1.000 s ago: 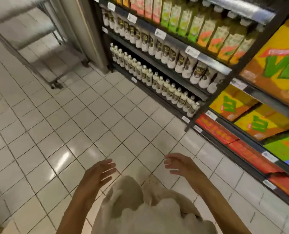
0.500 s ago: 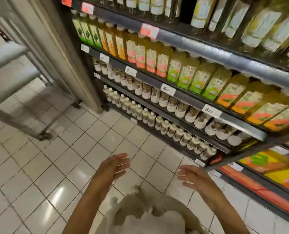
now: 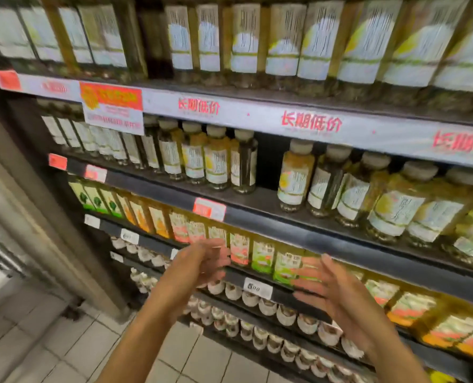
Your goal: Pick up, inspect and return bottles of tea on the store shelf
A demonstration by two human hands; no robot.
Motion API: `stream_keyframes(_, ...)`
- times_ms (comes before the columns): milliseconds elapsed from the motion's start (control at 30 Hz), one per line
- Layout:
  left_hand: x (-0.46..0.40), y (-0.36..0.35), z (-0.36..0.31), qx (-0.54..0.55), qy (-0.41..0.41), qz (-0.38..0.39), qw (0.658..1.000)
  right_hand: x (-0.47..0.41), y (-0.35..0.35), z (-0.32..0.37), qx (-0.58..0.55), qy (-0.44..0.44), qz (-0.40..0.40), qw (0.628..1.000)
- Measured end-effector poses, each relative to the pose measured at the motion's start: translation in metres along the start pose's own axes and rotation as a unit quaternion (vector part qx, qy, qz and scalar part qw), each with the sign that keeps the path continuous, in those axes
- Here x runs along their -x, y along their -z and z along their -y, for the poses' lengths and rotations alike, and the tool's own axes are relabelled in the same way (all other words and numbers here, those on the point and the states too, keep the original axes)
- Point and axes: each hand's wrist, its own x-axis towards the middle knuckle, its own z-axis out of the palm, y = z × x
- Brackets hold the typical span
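Rows of tea bottles fill a dark store shelf (image 3: 271,208). Yellow tea bottles with white labels and pale caps (image 3: 216,158) stand on the middle shelf, with a gap (image 3: 269,161) in the row. Below them are bottles with pink and green labels (image 3: 263,255). My left hand (image 3: 199,262) is raised in front of that lower row, fingers relaxed and holding nothing. My right hand (image 3: 337,291) is also raised with straight spread fingers, empty, in front of the same row. Neither hand touches a bottle.
Taller bottles with white labels (image 3: 246,42) line the top shelf above a price strip with red characters (image 3: 309,123). Small white-capped bottles (image 3: 268,308) fill the lowest shelves. A grey pillar (image 3: 44,222) stands left of the shelving, over a tiled floor (image 3: 50,349).
The view has swung up from the floor to the shelves and moved closer. Both hands have risen from near my lap to the height of the pink-and-green-labelled row.
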Motion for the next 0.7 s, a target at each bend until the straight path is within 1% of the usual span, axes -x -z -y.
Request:
stream_keyframes(100,-0.023,0.007,-0.053,0.021,-0.074,0.014,0.997,-0.013,-0.029,0.055,0.003,0.105,0.035,0.994)
stream_keyframes(200,-0.037,0.008,-0.104,0.059,-0.140,0.035,0.988,-0.014,-0.059,0.098,-0.006,0.183,0.079,0.980)
stream_keyframes(267,-0.042,0.010,-0.135,0.062,-0.177,0.045,0.981,-0.011,-0.080,0.121,-0.013,0.231,0.098,0.968)
stream_keyframes(367,-0.045,0.012,-0.171,0.080,-0.220,0.056,0.971,-0.005,-0.110,0.148,-0.002,0.285,0.106,0.953)
stream_keyframes(467,-0.049,0.016,-0.196,0.076,-0.259,0.050,0.962,-0.003,-0.137,0.172,0.032,0.337,0.095,0.936)
stream_keyframes(567,-0.057,0.021,-0.216,0.050,-0.300,0.027,0.952,-0.005,-0.161,0.192,0.063,0.386,0.080,0.917)
stream_keyframes(633,-0.067,0.025,-0.228,0.013,-0.341,-0.022,0.940,-0.011,-0.175,0.204,0.088,0.414,0.069,0.904)
stream_keyframes(700,-0.080,0.029,-0.238,-0.042,-0.384,-0.074,0.919,-0.021,-0.190,0.217,0.117,0.446,0.049,0.886)
